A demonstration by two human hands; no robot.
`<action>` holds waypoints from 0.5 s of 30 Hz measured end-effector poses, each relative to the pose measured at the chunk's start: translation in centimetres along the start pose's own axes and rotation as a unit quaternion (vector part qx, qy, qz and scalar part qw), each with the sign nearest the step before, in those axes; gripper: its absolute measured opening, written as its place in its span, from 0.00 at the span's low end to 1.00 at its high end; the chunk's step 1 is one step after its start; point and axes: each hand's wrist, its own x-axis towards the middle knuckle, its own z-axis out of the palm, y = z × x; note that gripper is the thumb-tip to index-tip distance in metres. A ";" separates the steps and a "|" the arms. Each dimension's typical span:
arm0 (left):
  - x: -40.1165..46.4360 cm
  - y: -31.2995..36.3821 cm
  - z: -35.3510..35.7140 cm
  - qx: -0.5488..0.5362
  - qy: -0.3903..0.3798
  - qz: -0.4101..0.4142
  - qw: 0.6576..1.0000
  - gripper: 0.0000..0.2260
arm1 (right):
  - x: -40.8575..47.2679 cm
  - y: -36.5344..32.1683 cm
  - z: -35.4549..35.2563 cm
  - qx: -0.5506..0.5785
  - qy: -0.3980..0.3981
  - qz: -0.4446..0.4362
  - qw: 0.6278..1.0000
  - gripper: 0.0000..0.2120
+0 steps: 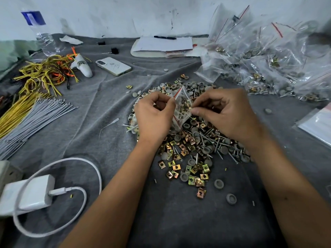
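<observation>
My bag (181, 106) is thin, clear, glossy plastic. The clips (172, 163) are shiny brassy metal, the screws (217, 145) bright silvery metal, the caps (218, 184) matt grey. The cloth (100, 104) under them is matt grey.

The bottle label (33, 17) shows no legible text.

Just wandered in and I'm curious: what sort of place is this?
Probably a small hardware-packing bench. The left hand and right hand pinch a small zip bag over a heap of metal clips, screws and grey caps; filled bags pile up at the right.
</observation>
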 end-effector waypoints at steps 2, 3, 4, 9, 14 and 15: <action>0.0 -0.1 0.1 0.003 -0.002 0.001 1.000 0.07 | 0.0 -0.6 -1.1 0.022 -0.119 0.036 0.992 0.06; 0.0 -0.1 0.1 0.005 -0.001 0.001 1.000 0.07 | 0.1 -1.1 -1.7 0.024 -0.191 0.070 0.979 0.07; -0.1 0.0 0.1 0.007 0.000 0.002 1.000 0.07 | 0.1 -1.6 -2.1 0.020 -0.264 0.113 0.958 0.08; -0.1 0.0 0.0 0.020 0.002 0.010 1.000 0.06 | -1.2 -4.2 -2.7 -0.105 -0.469 0.246 0.841 0.18; -0.3 0.2 0.1 0.029 -0.002 0.024 0.999 0.06 | -3.1 -7.0 -2.0 -0.267 -0.506 0.262 0.777 0.25; -0.3 0.1 0.1 0.031 -0.001 0.026 0.999 0.06 | -3.4 -7.4 -1.8 -0.275 -0.503 0.271 0.773 0.25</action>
